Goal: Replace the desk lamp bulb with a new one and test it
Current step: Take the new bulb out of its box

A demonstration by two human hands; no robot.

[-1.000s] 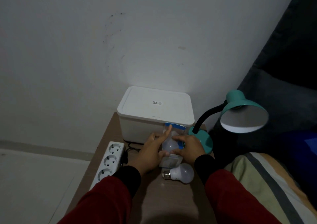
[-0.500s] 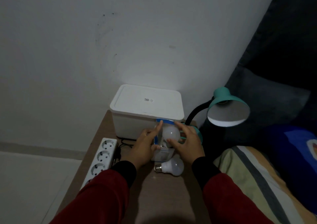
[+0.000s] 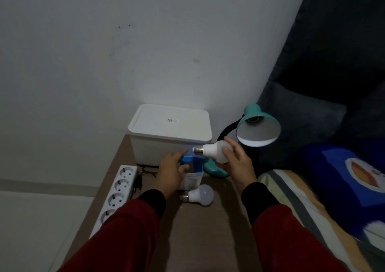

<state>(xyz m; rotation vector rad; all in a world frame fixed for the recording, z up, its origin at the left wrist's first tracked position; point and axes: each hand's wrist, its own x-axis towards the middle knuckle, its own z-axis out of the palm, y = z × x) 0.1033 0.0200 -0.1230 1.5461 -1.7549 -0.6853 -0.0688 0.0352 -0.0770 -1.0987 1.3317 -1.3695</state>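
Note:
My right hand (image 3: 237, 163) grips a white bulb (image 3: 214, 151) by its globe, screw base pointing left, held in the air just below the lamp shade. My left hand (image 3: 170, 171) rests on the open blue-and-white bulb box (image 3: 192, 178), which stands on the table. A second white bulb (image 3: 200, 194) lies on its side on the table in front of the box. The teal desk lamp (image 3: 258, 126) stands at the right on a black gooseneck, its shade tilted toward me with an empty socket visible. Its teal base (image 3: 214, 170) sits beside the box.
A white lidded bin (image 3: 169, 134) stands against the wall behind the box. A white power strip (image 3: 116, 190) lies along the table's left edge, with a black plug (image 3: 138, 185) beside it. The brown table (image 3: 200, 230) borders a bed with striped and blue bedding (image 3: 333, 188) at the right.
The bulb has come out of the box. My right hand lifted it up and to the right toward the lamp, while my left hand stayed on the box.

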